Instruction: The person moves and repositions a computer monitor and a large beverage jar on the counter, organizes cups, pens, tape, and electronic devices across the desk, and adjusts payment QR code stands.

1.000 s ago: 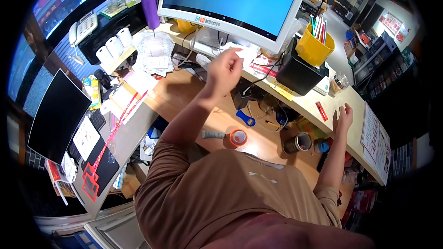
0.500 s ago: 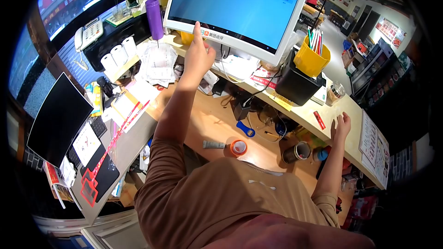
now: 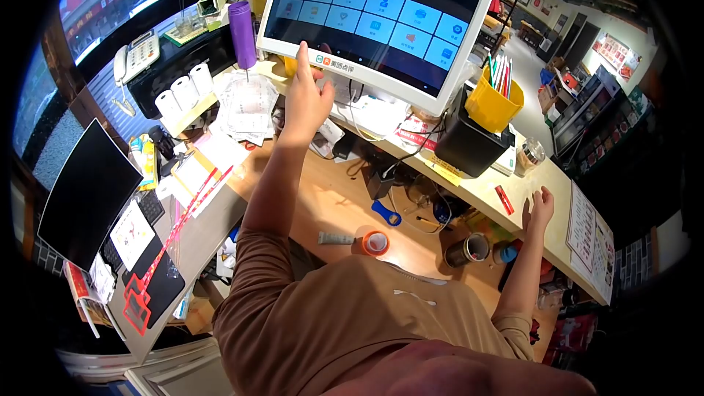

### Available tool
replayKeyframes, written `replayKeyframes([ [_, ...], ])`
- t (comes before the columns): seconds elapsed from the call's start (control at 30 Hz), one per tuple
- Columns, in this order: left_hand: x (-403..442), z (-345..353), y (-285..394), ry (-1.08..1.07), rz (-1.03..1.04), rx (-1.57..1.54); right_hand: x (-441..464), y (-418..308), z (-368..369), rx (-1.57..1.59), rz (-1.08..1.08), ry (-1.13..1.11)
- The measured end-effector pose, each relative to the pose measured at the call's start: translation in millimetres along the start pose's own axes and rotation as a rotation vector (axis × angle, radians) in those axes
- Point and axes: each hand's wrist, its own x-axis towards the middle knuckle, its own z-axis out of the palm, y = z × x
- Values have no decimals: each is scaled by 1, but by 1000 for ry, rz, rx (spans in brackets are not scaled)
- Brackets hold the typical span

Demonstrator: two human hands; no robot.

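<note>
My left hand [image 3: 308, 103] holds nothing and is raised in front of the white touchscreen monitor [image 3: 411, 88]. Its index finger stretches up to the lower left of the frame, while the other fingers are loosely bent; whether the tip touches is unclear. Rows of light blue icon tiles [image 3: 375, 26] show on the dark screen. Over at the counter's right part, my right hand [image 3: 541, 209] rests at the edge with nothing in it, fingers slightly bent and apart. A small red stick-like object [image 3: 504, 200] lies just left of it on the counter [image 3: 546, 176].
A yellow cup of pens [image 3: 495, 99] stands on a black box [image 3: 473, 139] right of the monitor. Left are a purple tumbler [image 3: 242, 35], stacked receipts [image 3: 247, 106], paper rolls [image 3: 183, 92] and a telephone [image 3: 138, 56]. Orange tape [image 3: 375, 243] lies on the lower shelf.
The screen has switched from a mostly pale blue page to a dark menu of icon tiles. My left hand has shifted slightly left and down. The right hand stays by the counter edge.
</note>
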Motion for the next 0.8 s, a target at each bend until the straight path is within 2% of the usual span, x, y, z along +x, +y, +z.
replayKeyframes([
  [0.33, -3, 0, 2, 14, -3, 20, -4, -6, 0, -2, 11, 8],
  [0.43, 1, -4, 7, 136, 122, 117, -3, -6, 0, 12, 17, 3],
  [0.53, 28, -9, -8, 289, 399, 276, -5, -9, 0, -24, 8, 1],
  [0.67, 86, -20, -19, 342, 352, 413, -6, -11, 0, -9, 10, 3],
  [0.8, 123, -26, -28, 333, 212, 530, -3, -4, 0, 13, -9, 0],
])
